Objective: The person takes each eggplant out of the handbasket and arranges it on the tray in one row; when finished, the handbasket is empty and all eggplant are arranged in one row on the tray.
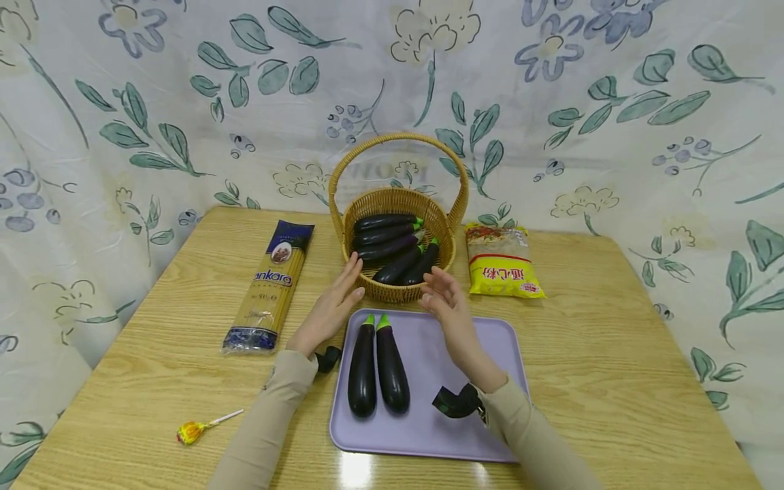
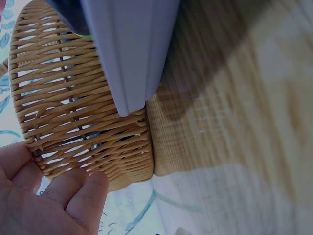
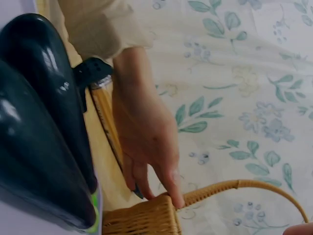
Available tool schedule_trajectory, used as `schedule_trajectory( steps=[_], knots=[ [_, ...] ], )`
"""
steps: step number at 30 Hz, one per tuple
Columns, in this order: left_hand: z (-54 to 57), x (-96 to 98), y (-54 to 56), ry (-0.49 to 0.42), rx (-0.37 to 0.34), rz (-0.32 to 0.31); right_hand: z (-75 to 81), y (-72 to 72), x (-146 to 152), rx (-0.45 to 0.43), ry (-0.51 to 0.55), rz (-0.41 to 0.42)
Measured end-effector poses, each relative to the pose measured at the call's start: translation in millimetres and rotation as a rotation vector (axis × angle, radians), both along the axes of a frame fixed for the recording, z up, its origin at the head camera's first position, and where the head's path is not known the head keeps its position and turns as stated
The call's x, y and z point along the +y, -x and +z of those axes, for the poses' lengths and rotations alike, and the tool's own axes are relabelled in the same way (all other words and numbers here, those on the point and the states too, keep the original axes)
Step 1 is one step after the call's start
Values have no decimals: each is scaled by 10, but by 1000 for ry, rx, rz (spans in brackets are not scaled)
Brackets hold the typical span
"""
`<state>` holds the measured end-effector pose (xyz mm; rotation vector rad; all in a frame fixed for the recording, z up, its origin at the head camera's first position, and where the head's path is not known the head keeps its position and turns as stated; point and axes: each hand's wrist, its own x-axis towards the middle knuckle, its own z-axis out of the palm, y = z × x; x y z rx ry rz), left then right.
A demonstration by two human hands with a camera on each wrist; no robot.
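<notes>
A wicker basket (image 1: pixel 395 292) with a tall arched handle holds several eggplants (image 1: pixel 386 238). My left hand (image 1: pixel 331 306) reaches to the basket's front left rim, fingers nearly straight; in the left wrist view its fingertips lie along the woven side (image 2: pixel 83 112). On the other side my right hand (image 1: pixel 452 320) is at the front right rim, its fingers loosely bent with nothing in them. Just in front of the basket is a lilac tray (image 1: pixel 429 435), with two eggplants (image 1: pixel 363 371) side by side on its left half, green stems toward the basket.
A pack of spaghetti (image 1: pixel 269 289) lies left of the basket. A yellow noodle bag (image 1: pixel 502 262) is to its right. Near the left forearm lies a wrapped lollipop (image 1: pixel 192 431). Behind the wooden table (image 1: pixel 612 367) hangs a floral curtain (image 1: pixel 367 68).
</notes>
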<state>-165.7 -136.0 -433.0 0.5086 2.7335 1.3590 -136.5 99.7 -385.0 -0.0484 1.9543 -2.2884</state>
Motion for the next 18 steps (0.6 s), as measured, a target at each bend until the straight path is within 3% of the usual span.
schedule_trajectory(
  steps=[18],
  knots=[
    [0,1,-6,2,12,1,193,403,-51,-40,52,25]
  ],
)
